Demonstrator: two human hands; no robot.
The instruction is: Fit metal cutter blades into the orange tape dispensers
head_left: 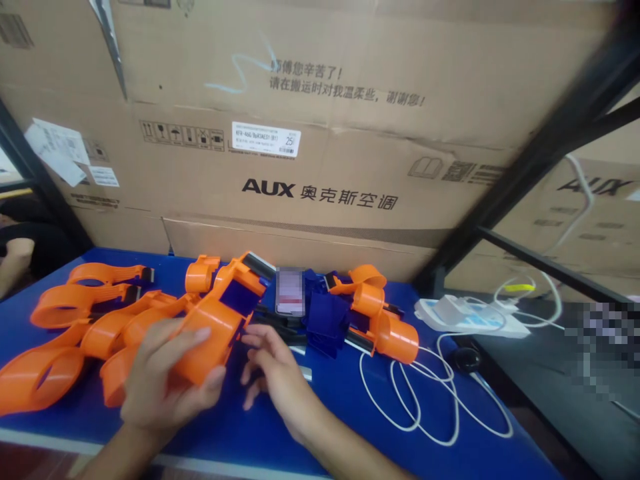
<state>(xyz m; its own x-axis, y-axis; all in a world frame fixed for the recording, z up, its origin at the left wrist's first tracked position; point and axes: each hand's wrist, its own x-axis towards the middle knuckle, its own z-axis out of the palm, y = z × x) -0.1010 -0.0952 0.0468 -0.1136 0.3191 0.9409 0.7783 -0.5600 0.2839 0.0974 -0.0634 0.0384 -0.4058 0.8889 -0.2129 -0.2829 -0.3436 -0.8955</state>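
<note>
My left hand (pixel 167 373) is wrapped round an orange tape dispenser (pixel 213 333), raised over the blue table and tilted up to the right. A dark blue plate (pixel 243 295) and a black-and-metal cutter piece (pixel 260 265) show at its upper end. Just right of it, my right hand (pixel 270 363) has its fingers apart and curved, with nothing seen in them. Its fingertips are close to the dispenser's side; whether they touch it I cannot tell. Behind that hand lie black cutter pieces (pixel 275 327) and a pile of dark blue plates (pixel 325 317).
More orange tape dispensers (pixel 57 307) lie at left, others (pixel 397 337) at right. A phone (pixel 291 293) is at the back. White cable (pixel 410 423) loops beside a power strip (pixel 470 317). A large carton (pixel 320 160) stands behind; a person's arm (pixel 17 260) shows far left.
</note>
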